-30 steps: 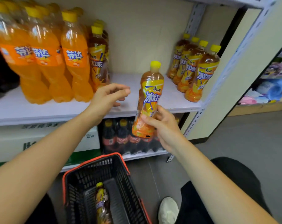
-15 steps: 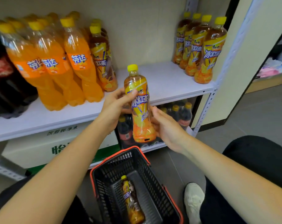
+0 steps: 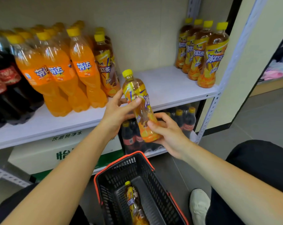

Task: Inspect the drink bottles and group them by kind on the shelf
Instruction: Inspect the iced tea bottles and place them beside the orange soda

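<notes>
Hands first: both are on the same iced tea bottle, held in the air in front of the shelf edge and not touching it. The left hand grips the upper half, thumb laid across the front of the label and fingers wrapped round the back. The right hand is curled round the lower part near the base, thumb on the front. So neither hand is spread wide, both are closed round that bottle. It sits nearly upright, yellow cap on and tipped a bit to the left.

Down on the floor between the knees there's a black basket with a red rim, and one more tea bottle lies flat in the bottom of it, cap pointing toward the shelf.

On the shelf itself, the right end has a row of four matching tea bottles standing one behind the other. On the left is a bunch of orange soda bottles, with a couple of tea bottles right beside them, and dark cola bottles at the far left. The level below has more cola bottles and a white carton with green print
</notes>
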Demonstrator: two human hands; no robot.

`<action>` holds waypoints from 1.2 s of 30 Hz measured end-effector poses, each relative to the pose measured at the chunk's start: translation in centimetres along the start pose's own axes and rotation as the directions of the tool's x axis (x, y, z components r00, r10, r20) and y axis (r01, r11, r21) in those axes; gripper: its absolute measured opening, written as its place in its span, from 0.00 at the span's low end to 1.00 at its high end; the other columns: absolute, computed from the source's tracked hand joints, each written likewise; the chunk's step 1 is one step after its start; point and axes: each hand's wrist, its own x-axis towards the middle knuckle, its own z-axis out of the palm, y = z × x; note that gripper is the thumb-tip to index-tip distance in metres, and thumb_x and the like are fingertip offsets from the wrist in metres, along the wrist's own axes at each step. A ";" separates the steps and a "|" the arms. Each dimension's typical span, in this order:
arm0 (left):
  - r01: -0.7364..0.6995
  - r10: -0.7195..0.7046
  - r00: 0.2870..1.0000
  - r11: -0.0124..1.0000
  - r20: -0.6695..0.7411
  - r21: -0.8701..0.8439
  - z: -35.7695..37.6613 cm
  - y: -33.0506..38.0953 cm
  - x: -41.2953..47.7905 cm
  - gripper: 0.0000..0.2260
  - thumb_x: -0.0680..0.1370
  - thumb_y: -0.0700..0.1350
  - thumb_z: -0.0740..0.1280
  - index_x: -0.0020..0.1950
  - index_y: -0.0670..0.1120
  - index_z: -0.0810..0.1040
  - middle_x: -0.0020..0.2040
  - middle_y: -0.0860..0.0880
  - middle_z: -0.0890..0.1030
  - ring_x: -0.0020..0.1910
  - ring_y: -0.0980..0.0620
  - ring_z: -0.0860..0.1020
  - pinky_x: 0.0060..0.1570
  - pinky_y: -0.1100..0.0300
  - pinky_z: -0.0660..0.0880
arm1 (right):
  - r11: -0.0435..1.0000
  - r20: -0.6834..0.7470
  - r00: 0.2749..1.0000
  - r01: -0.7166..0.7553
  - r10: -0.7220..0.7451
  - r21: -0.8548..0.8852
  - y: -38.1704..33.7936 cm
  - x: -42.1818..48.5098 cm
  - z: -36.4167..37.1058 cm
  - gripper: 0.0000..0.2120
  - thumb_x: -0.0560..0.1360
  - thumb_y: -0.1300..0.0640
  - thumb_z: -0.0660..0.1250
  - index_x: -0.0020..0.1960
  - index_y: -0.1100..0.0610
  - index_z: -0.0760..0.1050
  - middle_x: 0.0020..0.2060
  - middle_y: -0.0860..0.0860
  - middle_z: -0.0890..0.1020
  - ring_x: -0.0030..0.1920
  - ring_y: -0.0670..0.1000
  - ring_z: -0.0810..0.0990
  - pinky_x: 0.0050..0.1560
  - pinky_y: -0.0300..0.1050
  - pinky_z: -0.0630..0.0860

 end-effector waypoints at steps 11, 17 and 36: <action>0.045 -0.045 0.997 0.999 0.070 0.005 0.0 0.3 -0.1 0.18 0.76 0.51 0.72 0.65 0.51 0.78 0.55 0.50 0.86 0.53 0.52 0.85 0.46 0.60 0.81 | 0.988 0.012 0.999 0.047 -0.046 -0.147 -0.4 0.3 -0.3 0.21 0.68 0.56 0.76 0.61 0.56 0.82 0.51 0.55 0.87 0.52 0.55 0.85 0.56 0.58 0.82; 0.011 -0.011 1.000 0.999 -0.012 0.053 0.3 0.3 -0.4 0.20 0.71 0.51 0.76 0.61 0.47 0.81 0.52 0.48 0.87 0.49 0.49 0.86 0.41 0.56 0.82 | 0.863 -0.043 0.974 0.177 -0.223 -0.473 0.2 0.2 -0.7 0.26 0.64 0.51 0.82 0.59 0.46 0.78 0.50 0.55 0.83 0.47 0.47 0.81 0.47 0.39 0.80; -0.010 0.009 0.997 1.000 -0.078 -0.006 0.0 1.3 -0.8 0.18 0.71 0.50 0.77 0.59 0.49 0.81 0.50 0.49 0.87 0.48 0.50 0.86 0.40 0.56 0.82 | 0.700 0.042 0.938 0.286 -0.343 -0.654 -0.7 -0.4 -0.4 0.31 0.61 0.46 0.81 0.61 0.40 0.72 0.49 0.45 0.79 0.48 0.41 0.78 0.46 0.32 0.75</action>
